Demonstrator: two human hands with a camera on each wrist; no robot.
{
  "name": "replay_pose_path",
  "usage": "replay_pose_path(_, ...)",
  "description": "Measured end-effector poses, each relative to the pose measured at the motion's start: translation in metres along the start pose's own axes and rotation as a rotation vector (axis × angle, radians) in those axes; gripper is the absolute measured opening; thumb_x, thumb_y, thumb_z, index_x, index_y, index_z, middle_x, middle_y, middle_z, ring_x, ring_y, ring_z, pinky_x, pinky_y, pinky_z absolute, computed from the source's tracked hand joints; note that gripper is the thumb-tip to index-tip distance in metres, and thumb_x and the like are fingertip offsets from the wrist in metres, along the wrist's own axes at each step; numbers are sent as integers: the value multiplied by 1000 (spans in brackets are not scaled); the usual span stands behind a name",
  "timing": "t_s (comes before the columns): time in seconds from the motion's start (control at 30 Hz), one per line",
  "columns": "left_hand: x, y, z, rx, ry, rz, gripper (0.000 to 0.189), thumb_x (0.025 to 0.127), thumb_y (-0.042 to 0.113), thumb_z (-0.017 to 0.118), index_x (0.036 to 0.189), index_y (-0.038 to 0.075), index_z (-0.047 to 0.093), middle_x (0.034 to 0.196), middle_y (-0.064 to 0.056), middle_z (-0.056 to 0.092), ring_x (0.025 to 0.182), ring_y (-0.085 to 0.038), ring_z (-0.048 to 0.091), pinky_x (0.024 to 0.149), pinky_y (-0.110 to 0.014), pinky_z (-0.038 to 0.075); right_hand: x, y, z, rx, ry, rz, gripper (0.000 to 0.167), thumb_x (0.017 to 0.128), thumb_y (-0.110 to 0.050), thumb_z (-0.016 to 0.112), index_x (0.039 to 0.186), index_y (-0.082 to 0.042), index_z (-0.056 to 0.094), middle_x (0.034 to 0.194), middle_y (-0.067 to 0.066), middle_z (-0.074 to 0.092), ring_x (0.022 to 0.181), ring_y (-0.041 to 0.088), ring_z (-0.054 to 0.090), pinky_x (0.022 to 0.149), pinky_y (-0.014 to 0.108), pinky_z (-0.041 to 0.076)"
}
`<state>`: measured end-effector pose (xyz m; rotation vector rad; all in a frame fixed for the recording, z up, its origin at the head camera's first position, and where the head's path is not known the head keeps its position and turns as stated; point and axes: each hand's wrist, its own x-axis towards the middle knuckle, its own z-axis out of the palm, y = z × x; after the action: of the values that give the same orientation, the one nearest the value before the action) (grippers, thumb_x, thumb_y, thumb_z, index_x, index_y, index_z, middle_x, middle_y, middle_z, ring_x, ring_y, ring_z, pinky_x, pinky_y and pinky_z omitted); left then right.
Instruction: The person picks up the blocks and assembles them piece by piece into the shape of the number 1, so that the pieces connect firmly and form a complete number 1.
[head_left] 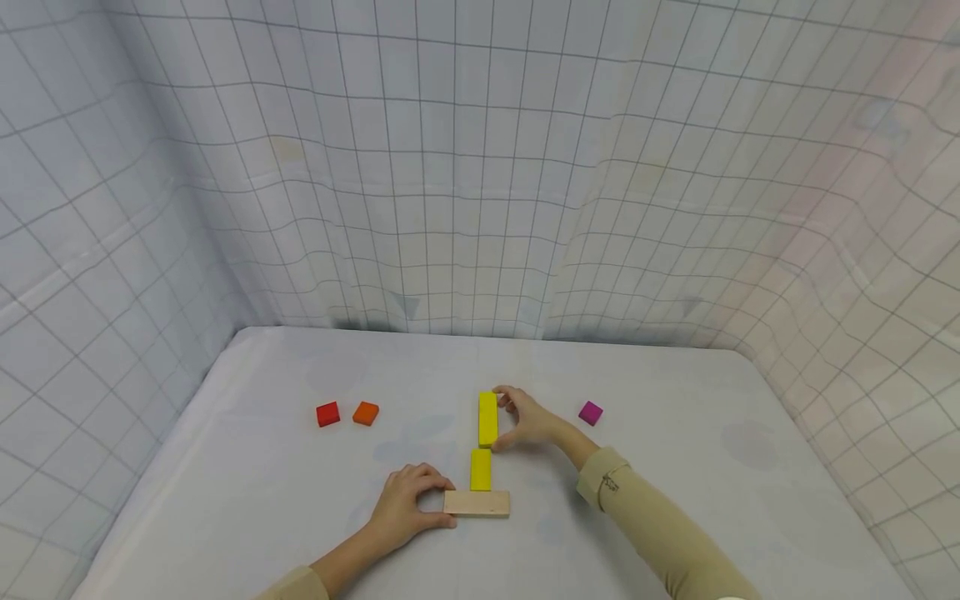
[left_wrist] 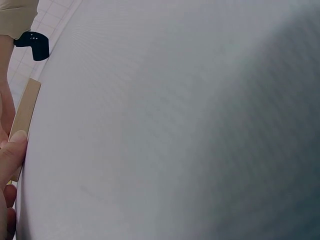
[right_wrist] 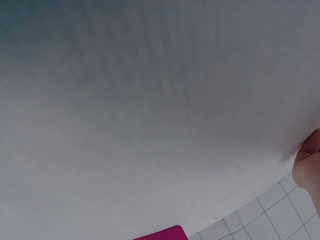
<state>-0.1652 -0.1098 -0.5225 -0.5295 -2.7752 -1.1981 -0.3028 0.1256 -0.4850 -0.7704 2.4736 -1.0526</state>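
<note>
My left hand (head_left: 405, 504) grips a plain wooden block (head_left: 477, 503) by its left end, thumb on the near side and fingers on the far side. In the left wrist view the thumb presses the side of that wooden block (left_wrist: 26, 107). Farther back, my right hand (head_left: 531, 420) spans a long yellow block (head_left: 487, 418) from its right side, with fingertips at the far end and the thumb at the near end. A shorter yellow block (head_left: 481, 470) lies between the long one and the wooden block, with no hand on it. The right wrist view barely catches the right hand.
To the left on the white-covered table (head_left: 262, 500) lie a red block (head_left: 327, 414) and an orange block (head_left: 366, 413). A magenta block (head_left: 591, 412) sits right of my right hand, beyond the forearm. Grid-patterned curtains (head_left: 480, 167) surround the back and sides.
</note>
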Motion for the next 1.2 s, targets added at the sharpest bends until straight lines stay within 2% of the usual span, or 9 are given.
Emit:
replay_pose_path(0.27, -1, -2, 1, 9, 10, 10, 35, 61, 47, 78, 89, 27, 67, 86, 19, 52, 83, -6, 43, 73, -31, 31, 0, 3, 1, -35, -41, 44, 89, 69, -24, 80, 139, -5, 29, 125, 13, 41, 114, 27, 39, 100, 41, 32)
replay_pose_path(0.4, -1, -1, 1, 13, 8, 4, 35, 61, 47, 78, 89, 27, 67, 86, 19, 52, 83, -6, 43, 73, -32, 31, 0, 2, -1, -10, -54, 57, 89, 72, -25, 78, 141, -4, 25, 127, 13, 40, 116, 27, 38, 101, 42, 30)
replay_pose_path(0.57, -1, -1, 2, 14, 14, 14, 35, 61, 46, 78, 89, 27, 67, 86, 19, 52, 83, -6, 43, 74, -32, 31, 1, 3, 0, 9, -48, 84, 75, 82, -26, 69, 140, -5, 26, 126, 11, 40, 115, 25, 37, 101, 42, 29)
replay_pose_path(0.67, -1, -1, 2, 16, 16, 18, 35, 61, 46, 78, 89, 27, 67, 86, 19, 52, 83, -6, 43, 74, -32, 31, 1, 3, 1, 11, -36, 89, 70, 84, -25, 67, 139, -6, 29, 124, 10, 41, 113, 25, 37, 100, 41, 31)
replay_pose_path(0.97, -1, 0, 2, 19, 15, 15, 35, 61, 45, 79, 89, 27, 67, 86, 19, 52, 83, -6, 43, 74, -32, 31, 2, 1, 5, -20, 0, 22, 66, 83, -23, 68, 136, -3, 35, 121, 14, 44, 109, 26, 41, 97, 41, 34)
replay_pose_path(1.2, -2, 1, 2, 16, 9, 3, 36, 61, 45, 79, 89, 27, 67, 87, 19, 52, 83, -6, 43, 74, -32, 31, 1, -1, 8, -16, -12, 29, 67, 81, -27, 69, 135, -5, 36, 123, 14, 43, 112, 27, 40, 98, 42, 33)
